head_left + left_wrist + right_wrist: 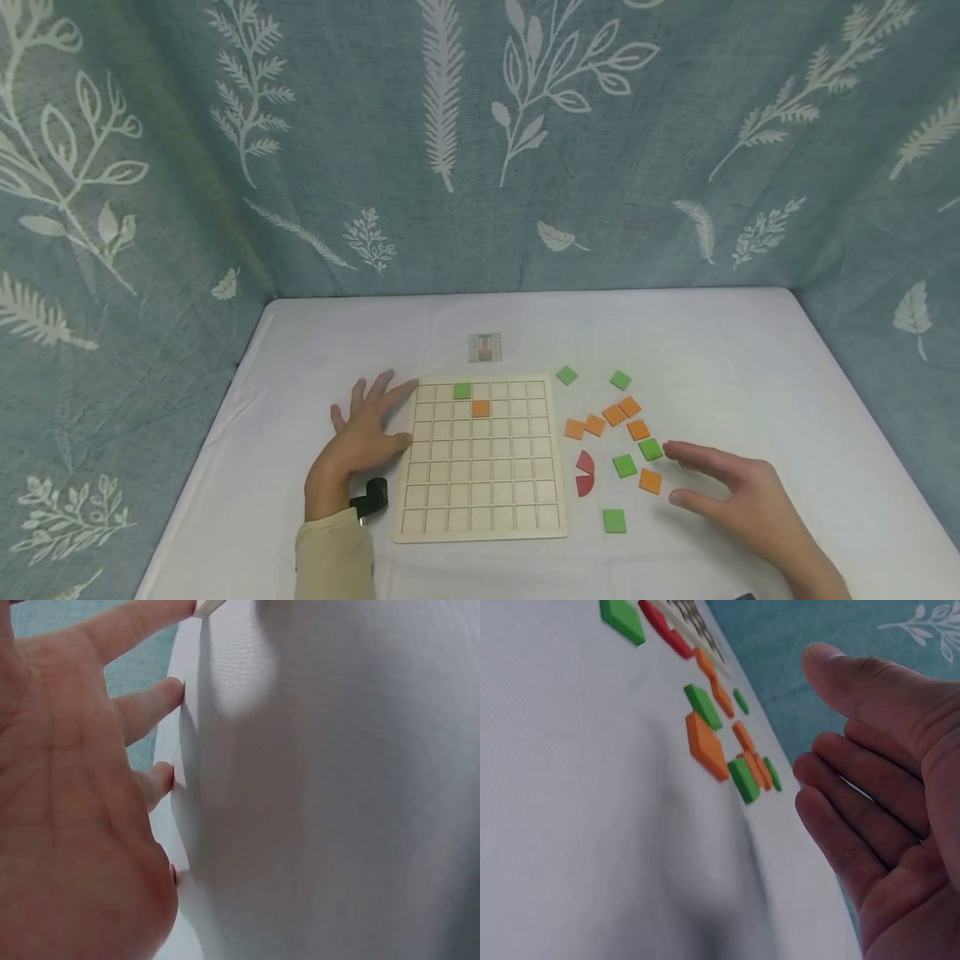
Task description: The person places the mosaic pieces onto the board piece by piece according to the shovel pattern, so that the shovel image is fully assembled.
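A pale wooden grid board [482, 471] lies on the white table, with a green square tile [462, 391] and an orange square tile [481, 408] in its upper cells. My left hand [365, 429] rests with spread fingers at the board's left edge, index fingertip and thumb touching it. To the right, my right hand [742, 500] hovers with relaxed fingers beside the loose tiles, holding nothing. Closest to its fingertips are a green tile [650, 449] and an orange tile [650, 481]. In the right wrist view the palm [907, 900] faces the scattered tiles.
Several more orange and green tiles [615, 522] and two red rounded pieces [585, 485] lie right of the board. Behind it is a small patterned card [484, 347]. A black device [371, 497] is at the left wrist. A blue leaf-print curtain [480, 167] surrounds the table.
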Demonstrator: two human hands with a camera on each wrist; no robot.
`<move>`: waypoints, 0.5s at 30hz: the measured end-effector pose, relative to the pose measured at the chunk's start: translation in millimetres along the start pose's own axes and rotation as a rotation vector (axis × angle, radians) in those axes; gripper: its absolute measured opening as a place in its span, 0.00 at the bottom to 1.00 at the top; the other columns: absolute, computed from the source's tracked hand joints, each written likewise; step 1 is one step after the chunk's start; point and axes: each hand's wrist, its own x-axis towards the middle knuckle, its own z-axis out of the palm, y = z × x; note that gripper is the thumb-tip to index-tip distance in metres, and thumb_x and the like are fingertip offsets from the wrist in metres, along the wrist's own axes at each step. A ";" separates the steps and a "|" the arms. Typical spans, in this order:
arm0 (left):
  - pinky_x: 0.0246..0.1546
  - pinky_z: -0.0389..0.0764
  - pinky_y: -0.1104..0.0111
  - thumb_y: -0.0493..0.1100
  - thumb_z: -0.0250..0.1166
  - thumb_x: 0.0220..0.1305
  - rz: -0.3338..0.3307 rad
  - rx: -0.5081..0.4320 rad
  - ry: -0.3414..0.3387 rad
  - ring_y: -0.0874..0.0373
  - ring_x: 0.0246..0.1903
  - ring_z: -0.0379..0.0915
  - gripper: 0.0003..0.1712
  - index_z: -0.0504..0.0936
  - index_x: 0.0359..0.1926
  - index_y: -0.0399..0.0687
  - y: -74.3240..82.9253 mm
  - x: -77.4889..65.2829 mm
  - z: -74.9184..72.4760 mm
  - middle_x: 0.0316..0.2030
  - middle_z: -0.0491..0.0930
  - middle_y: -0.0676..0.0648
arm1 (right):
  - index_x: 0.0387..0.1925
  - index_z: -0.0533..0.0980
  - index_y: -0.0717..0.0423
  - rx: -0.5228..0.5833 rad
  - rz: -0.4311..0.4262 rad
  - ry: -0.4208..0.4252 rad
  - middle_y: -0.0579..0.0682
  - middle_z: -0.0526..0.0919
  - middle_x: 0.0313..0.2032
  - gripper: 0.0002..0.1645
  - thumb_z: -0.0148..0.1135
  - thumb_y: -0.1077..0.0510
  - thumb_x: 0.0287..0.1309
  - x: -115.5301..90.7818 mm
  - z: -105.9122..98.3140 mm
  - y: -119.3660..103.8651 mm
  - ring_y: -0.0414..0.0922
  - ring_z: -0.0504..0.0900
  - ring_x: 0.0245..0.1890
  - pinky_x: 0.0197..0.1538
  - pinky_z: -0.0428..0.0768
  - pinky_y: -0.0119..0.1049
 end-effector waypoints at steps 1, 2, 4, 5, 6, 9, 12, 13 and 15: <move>0.74 0.18 0.21 0.38 0.70 0.58 0.001 0.000 0.001 0.26 0.86 0.21 0.51 0.67 0.84 0.50 0.2 -0.3 -0.1 0.88 0.43 0.33 | 0.63 0.87 0.41 -0.003 0.006 0.001 0.36 0.92 0.56 0.36 0.87 0.44 0.51 -1.4 -0.5 1.7 0.21 0.83 0.59 0.59 0.74 0.11; 0.74 0.19 0.21 0.38 0.70 0.58 0.001 0.000 0.002 0.26 0.86 0.21 0.51 0.67 0.84 0.50 0.4 -0.5 -0.2 0.88 0.43 0.33 | 0.63 0.87 0.41 -0.002 0.015 0.001 0.37 0.92 0.56 0.36 0.87 0.44 0.51 -2.5 -0.8 3.1 0.20 0.82 0.59 0.59 0.73 0.11; 0.74 0.19 0.21 0.38 0.70 0.58 0.002 -0.001 0.004 0.26 0.86 0.21 0.51 0.67 0.84 0.50 0.5 -0.9 -0.3 0.88 0.43 0.32 | 0.63 0.87 0.41 -0.009 0.030 -0.004 0.37 0.92 0.57 0.36 0.87 0.42 0.51 -4.0 -0.6 5.3 0.20 0.81 0.59 0.59 0.72 0.10; 0.74 0.19 0.21 0.37 0.70 0.58 0.002 -0.002 0.005 0.26 0.86 0.21 0.51 0.67 0.84 0.50 0.6 -1.0 -0.2 0.88 0.44 0.32 | 0.63 0.87 0.41 -0.010 0.040 -0.007 0.37 0.92 0.57 0.36 0.86 0.42 0.52 -4.5 -0.5 5.9 0.20 0.81 0.60 0.59 0.72 0.10; 0.74 0.19 0.21 0.37 0.70 0.58 0.002 -0.004 0.006 0.26 0.86 0.21 0.51 0.67 0.84 0.50 0.8 -1.1 -0.2 0.88 0.43 0.32 | 0.63 0.87 0.41 -0.013 0.048 -0.010 0.37 0.92 0.57 0.36 0.86 0.41 0.52 -5.0 0.0 6.6 0.20 0.81 0.60 0.59 0.72 0.10; 0.74 0.18 0.21 0.37 0.70 0.57 0.001 -0.011 0.006 0.26 0.86 0.21 0.51 0.67 0.84 0.50 1.5 -1.4 0.2 0.88 0.43 0.32 | 0.63 0.87 0.41 -0.015 0.054 -0.010 0.37 0.92 0.58 0.36 0.86 0.41 0.52 -6.1 2.5 8.1 0.19 0.80 0.61 0.59 0.71 0.09; 0.74 0.18 0.21 0.37 0.70 0.56 0.000 -0.013 0.006 0.26 0.86 0.20 0.51 0.67 0.84 0.50 1.9 -1.4 0.3 0.88 0.43 0.32 | 0.62 0.88 0.42 -0.009 0.032 0.012 0.36 0.92 0.57 0.35 0.87 0.43 0.51 -7.5 6.1 9.0 0.19 0.80 0.60 0.60 0.69 0.08; 0.74 0.18 0.21 0.38 0.70 0.56 -0.001 -0.013 0.006 0.26 0.86 0.20 0.51 0.67 0.84 0.50 2.0 -1.4 0.4 0.88 0.43 0.33 | 0.62 0.88 0.43 -0.005 0.021 0.021 0.37 0.92 0.56 0.35 0.87 0.44 0.51 -7.7 7.5 9.2 0.18 0.80 0.60 0.60 0.69 0.08; 0.74 0.18 0.21 0.38 0.70 0.56 0.000 -0.013 0.007 0.26 0.86 0.20 0.52 0.67 0.84 0.50 2.2 -1.3 0.4 0.88 0.43 0.33 | 0.61 0.88 0.43 0.002 -0.001 0.035 0.37 0.93 0.56 0.35 0.88 0.46 0.51 -7.7 10.4 9.4 0.18 0.80 0.59 0.60 0.69 0.07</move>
